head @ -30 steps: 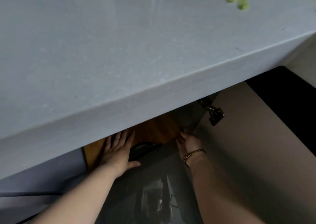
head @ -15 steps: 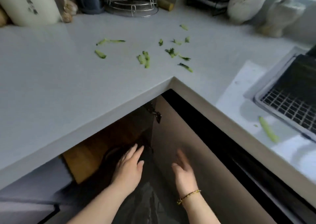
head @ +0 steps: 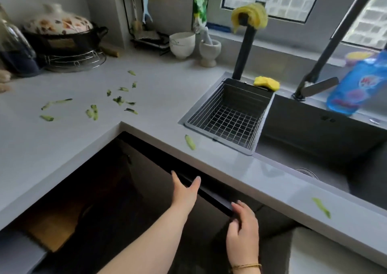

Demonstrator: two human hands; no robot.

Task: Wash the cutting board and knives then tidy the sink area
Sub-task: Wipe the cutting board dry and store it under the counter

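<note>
My left hand [head: 185,191] is open, fingers spread, reaching over the top edge of the dark cabinet door [head: 209,194] below the counter. My right hand [head: 243,231] rests its fingers on that same door edge, nothing held. A wire basket [head: 230,114] sits in the left part of the dark sink [head: 318,143]. A yellow sponge [head: 266,83] lies on the sink rim. Green vegetable scraps [head: 120,101] are scattered over the grey countertop [head: 163,89]. No cutting board or knives show on the counter.
A black faucet [head: 326,49] arches over the sink, a blue detergent bottle [head: 356,85] beside it. A lidded pot [head: 62,37], white cups [head: 182,43] and a black rack [head: 146,16] line the back. A wooden surface [head: 50,225] shows inside the open cabinet.
My view rose from under the counter to the sink area. Both hands came out of the cabinet and up to the door's top edge.
</note>
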